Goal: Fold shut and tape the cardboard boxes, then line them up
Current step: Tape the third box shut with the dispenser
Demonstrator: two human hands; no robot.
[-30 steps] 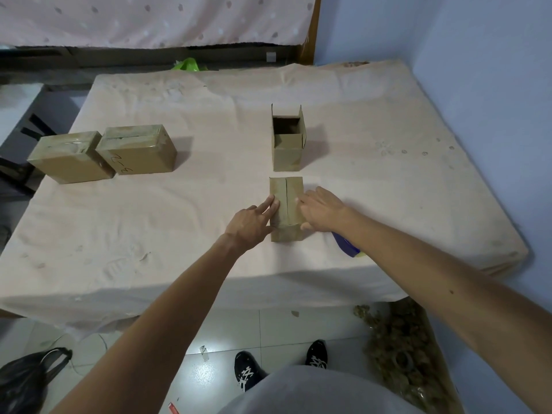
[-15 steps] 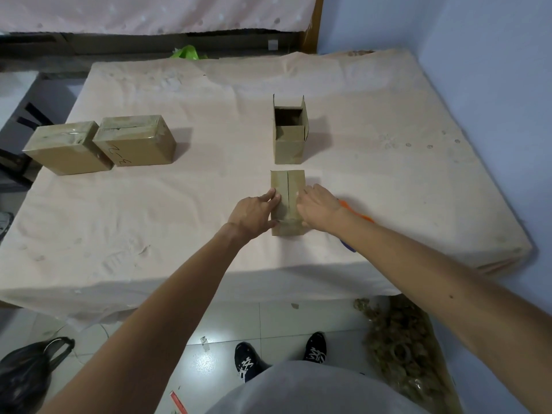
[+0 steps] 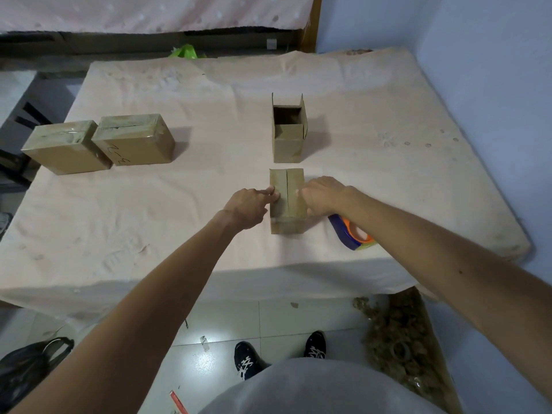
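A small cardboard box (image 3: 291, 189) stands near the table's front edge, its two top flaps folded shut with a seam down the middle. My left hand (image 3: 249, 206) holds its left side, with bent fingertips on the left flap. My right hand (image 3: 322, 195) holds the right side, its fingers curled over the right flap. Just behind stands a second box (image 3: 288, 144) with its flaps up and its top open. Two taped boxes (image 3: 64, 147) (image 3: 134, 140) sit side by side at the far left. A blue and orange tape dispenser (image 3: 352, 234) lies under my right forearm.
The table (image 3: 179, 219) is covered with a pale pink cloth and meets a blue wall on the right. A black bag (image 3: 27, 372) lies on the tiled floor at the lower left. A box of brown filler (image 3: 403, 348) stands on the floor at the right.
Both hands stay on the folded box, with fingers more curled than a second ago. The view has shifted, and the tape dispenser now shows from under my right forearm.
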